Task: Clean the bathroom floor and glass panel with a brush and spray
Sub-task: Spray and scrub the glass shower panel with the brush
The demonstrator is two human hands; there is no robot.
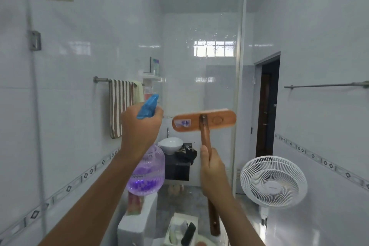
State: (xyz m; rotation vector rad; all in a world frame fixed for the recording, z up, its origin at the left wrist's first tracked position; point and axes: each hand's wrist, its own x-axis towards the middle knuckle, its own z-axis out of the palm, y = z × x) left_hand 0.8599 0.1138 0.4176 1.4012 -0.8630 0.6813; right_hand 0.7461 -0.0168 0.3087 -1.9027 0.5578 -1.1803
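— Holding what in the left hand (139,126)?
— Gripping the spray bottle (146,170) by the neck, curling the fingers (157,114) tight round it just under the blue trigger head (148,106). Letting the clear body, part-filled with purple liquid, hang below the wrist.
— And in the right hand (214,173)?
— Clutching the wooden brush (203,121) by its handle (205,138), wrapping the fingers round the shaft and laying the thumb along its front. Pointing the brush head upward, about level with the trigger head and just beside it, and showing its flat wooden back to the camera.
— Touching the glass panel (119,36) with either?
— Impossible to tell. Holding both raised in front of it, facing droplets clinging to its upper right part.
— Seeing anything through the glass?
— Looking through at a striped towel (120,106) hanging from a rail on the left wall, a white basin (171,144) sitting on a dark worktop (177,166), and grey floor (179,199) lying below.
— And off to the right?
— Noticing a white fan (273,181) standing just past the glass edge, below a dark doorway (267,106).
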